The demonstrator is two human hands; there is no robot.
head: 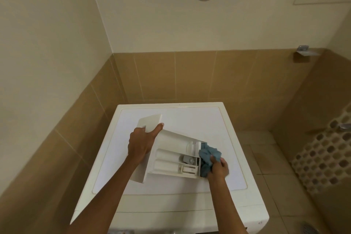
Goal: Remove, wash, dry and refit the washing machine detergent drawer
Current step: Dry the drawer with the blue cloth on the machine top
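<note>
The drawer point(171, 156) is out of its slot and lies on the flat top of the washing machine point(190, 114), open side up so its compartments show. Its long axis runs left to right across the lid. The broad front panel is at the left end, and the open back end is at the right, slightly nearer the person. The left hand point(141, 141) grips the front panel, with its fingers hooked into the handle recess and the thumb stretched out along the upper edge, so that end is braced. The right hand point(218, 167) is curled round a bunched blue cloth point(209, 155) and presses it against the back end, just beside the small grey cap in the middle compartment. This looks like the drying step, with washing done and refitting not yet begun. The unwiped length lies to the left of the cloth, toward the bracing hand. The next stroke would probably run along the long axis into the channels, with the right hand doing the work because it is the nearer one and already holds the cloth. The narrow dividers may snag the bunched cloth.
</note>
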